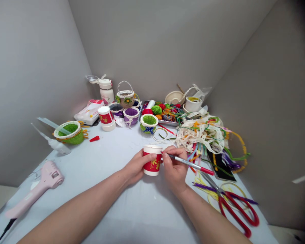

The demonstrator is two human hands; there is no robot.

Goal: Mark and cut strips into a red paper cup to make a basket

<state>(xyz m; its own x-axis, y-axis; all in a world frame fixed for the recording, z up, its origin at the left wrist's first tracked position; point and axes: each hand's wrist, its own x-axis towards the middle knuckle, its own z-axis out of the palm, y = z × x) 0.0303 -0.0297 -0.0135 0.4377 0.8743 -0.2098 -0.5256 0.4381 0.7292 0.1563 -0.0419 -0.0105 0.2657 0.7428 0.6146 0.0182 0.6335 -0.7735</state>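
Note:
A red and white paper cup [151, 166] with gold flowers stands upright in my left hand [137, 166], its thumb across the front and its fingers around the side. My right hand [176, 169] grips a grey marker [185, 162] with a red end. The marker's tip is at the cup's upper right side; whether it touches, I cannot tell. A small red marker cap [94, 138] lies to the left on the table. Just beyond the cup sits a green woven basket [149, 123] with a white rim and a blue bow.
A pink glue gun [38, 188] lies at left near a squeeze bottle [59, 146] and a green basket [73, 137]. At right are red-handled scissors [237, 206], a phone [222, 166] and a lace heap [202, 134]. Behind stand stacked cups [106, 118] and a yarn tray [165, 121].

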